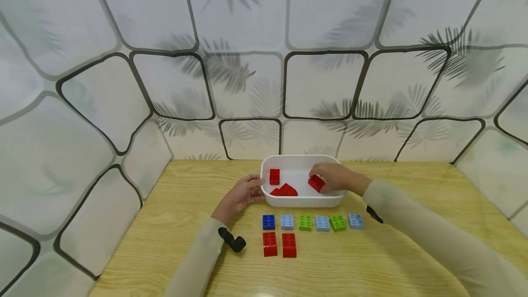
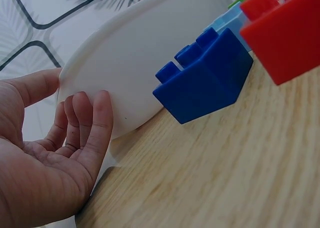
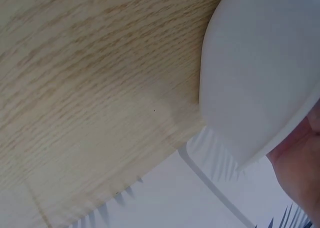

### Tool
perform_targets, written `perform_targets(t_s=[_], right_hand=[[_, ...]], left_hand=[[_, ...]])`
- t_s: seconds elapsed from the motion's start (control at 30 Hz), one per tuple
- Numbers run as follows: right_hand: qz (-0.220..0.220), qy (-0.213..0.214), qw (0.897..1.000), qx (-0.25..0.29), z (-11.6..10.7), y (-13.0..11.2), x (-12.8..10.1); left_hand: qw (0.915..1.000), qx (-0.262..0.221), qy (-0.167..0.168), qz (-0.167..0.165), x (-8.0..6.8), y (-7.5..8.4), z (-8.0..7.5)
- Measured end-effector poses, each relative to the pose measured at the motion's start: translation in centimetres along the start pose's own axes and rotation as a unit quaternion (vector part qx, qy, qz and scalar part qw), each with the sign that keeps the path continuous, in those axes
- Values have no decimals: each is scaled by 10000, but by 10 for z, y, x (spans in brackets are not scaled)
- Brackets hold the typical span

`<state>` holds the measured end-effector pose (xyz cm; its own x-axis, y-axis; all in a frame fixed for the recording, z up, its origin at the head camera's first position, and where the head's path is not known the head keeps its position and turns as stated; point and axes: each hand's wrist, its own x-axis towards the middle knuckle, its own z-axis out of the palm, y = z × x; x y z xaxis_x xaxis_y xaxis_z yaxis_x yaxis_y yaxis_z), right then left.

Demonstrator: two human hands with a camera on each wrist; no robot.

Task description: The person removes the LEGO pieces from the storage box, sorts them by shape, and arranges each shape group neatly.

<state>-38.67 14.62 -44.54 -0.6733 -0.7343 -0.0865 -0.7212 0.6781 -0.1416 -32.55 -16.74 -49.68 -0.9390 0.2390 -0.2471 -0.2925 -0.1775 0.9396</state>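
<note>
A white tub (image 1: 304, 202) stands on the wooden table (image 1: 173, 223) and holds several red bricks (image 1: 274, 176). My right hand (image 1: 321, 180) reaches into the tub from the right and pinches a red brick (image 1: 316, 184) just above its floor. My left hand (image 1: 256, 188) rests against the tub's left outer wall. In the left wrist view its fingers (image 2: 95, 123) lie on the tub wall (image 2: 150, 58) and the thumb lies by the rim. The right wrist view shows only the tub's outside (image 3: 260, 73) and a bit of the hand (image 3: 300, 163).
In front of the tub a row of bricks runs from a dark blue brick (image 1: 268, 222) through light blue and green ones to a light blue brick (image 1: 355, 221). Two red bricks (image 1: 279, 244) lie nearer me. Patterned walls close in at the back and both sides.
</note>
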Motion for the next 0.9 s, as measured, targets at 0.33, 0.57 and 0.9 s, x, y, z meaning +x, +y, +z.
perform_targets(t_s=[0.33,0.57,0.9], right_hand=[[-324,445,9984,-125,1,-1,-1],[-393,624,9970,-236,2,0,-2],[-262,1008,9946,49,1,4,-6]], left_hand=[[10000,7,22,2,1,1,1],[10000,49,50,26,1,2,1],[10000,15,6,-10,0,0,1]])
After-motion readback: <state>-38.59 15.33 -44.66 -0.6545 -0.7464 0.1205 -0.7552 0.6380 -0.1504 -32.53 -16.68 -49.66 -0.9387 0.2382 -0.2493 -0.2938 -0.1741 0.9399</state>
